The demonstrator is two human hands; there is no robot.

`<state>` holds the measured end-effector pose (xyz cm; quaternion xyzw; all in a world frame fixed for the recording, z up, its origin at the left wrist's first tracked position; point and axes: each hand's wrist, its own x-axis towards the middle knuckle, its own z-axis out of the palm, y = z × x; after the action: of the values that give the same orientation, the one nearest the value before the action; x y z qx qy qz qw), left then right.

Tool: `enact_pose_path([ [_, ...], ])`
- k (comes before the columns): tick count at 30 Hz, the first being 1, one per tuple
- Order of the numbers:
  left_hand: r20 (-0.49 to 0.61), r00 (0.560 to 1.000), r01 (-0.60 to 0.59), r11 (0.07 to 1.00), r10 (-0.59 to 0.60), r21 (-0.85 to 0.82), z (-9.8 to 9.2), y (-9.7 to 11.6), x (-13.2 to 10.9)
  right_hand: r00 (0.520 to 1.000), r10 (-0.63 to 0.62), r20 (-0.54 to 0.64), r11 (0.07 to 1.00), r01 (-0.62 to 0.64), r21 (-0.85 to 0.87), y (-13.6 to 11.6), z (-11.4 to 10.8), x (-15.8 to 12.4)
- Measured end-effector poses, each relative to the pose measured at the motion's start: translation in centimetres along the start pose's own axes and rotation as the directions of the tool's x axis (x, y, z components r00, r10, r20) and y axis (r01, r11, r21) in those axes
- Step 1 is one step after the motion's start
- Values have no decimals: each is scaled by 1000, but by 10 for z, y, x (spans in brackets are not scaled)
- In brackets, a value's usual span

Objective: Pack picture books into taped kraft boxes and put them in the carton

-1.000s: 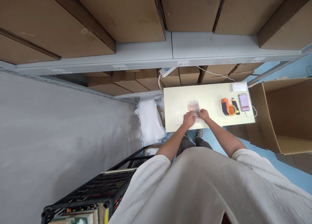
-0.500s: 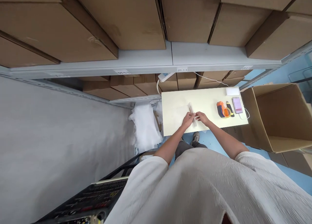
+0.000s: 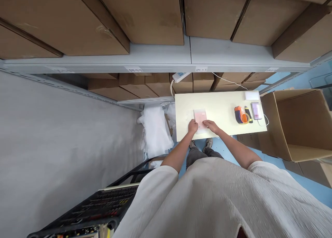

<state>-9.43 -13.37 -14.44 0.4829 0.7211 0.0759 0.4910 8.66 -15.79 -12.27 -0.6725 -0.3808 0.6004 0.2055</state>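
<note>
A flat pink packet in a clear, whitish sleeve lies face up at the table's left half. My left hand is closed on its lower left edge, with the fingers curled. From the other side my right hand reaches over the packet's right edge, its fingers stretched out and resting on the surface. Both hands are near the front edge of the cream table. What the undersides of the fingers touch is hidden.
Right of my hands lie an orange tape dispenser, a box cutter, a phone and a white box. An open carton stands to the right, white plastic bags to the left. A boxed shelf overhangs behind.
The packet has turned from nearly edge-on to flat, showing its pink face. My hands have moved apart, the left to its left edge and the right onto its right side.
</note>
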Motion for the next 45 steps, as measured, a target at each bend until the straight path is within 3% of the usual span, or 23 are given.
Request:
enact_pose_path([
  [3, -50, 998, 21, 999, -23, -32, 1, -5, -2, 1000, -28, -6, 999, 28, -38, 5, 3, -1],
  [5, -77, 997, 11, 999, -15, -44, 1, -10, -6, 996, -54, -73, 996, 49, -73, 8, 1, -1],
  [8, -10, 999, -45, 994, 45, -99, 0, -15, -12, 981, -71, -183, 992, 50, -118, 12, 0, -2],
  [14, 103, 981, -138, 961, 167, -241, 8, -16, -14, 981, -28, -192, 988, -2, -154, 16, -6, -2],
  [23, 239, 924, -247, 943, 298, -223, 45, 15, -3, 980, -27, -198, 980, -14, -199, 33, -53, -6],
  [29, 196, 925, -296, 942, 324, -159, 69, 27, 5, 982, -32, -188, 984, -2, -176, 44, -85, -2],
  [33, 76, 927, -369, 929, 368, 2, 80, 36, 6, 962, -132, -240, 977, 86, -194, 46, -126, -12],
  [37, 59, 912, -409, 908, 405, 96, 90, 52, 2, 899, -237, -369, 959, 154, -240, 48, -191, -29],
  [40, 71, 908, -419, 900, 413, 119, 100, 64, -2, 852, -238, -467, 949, 102, -297, 55, -246, -39],
  [45, 85, 924, -383, 910, 374, 159, 121, 73, -10, 850, -188, -491, 864, -94, -495, 80, -310, -48],
])
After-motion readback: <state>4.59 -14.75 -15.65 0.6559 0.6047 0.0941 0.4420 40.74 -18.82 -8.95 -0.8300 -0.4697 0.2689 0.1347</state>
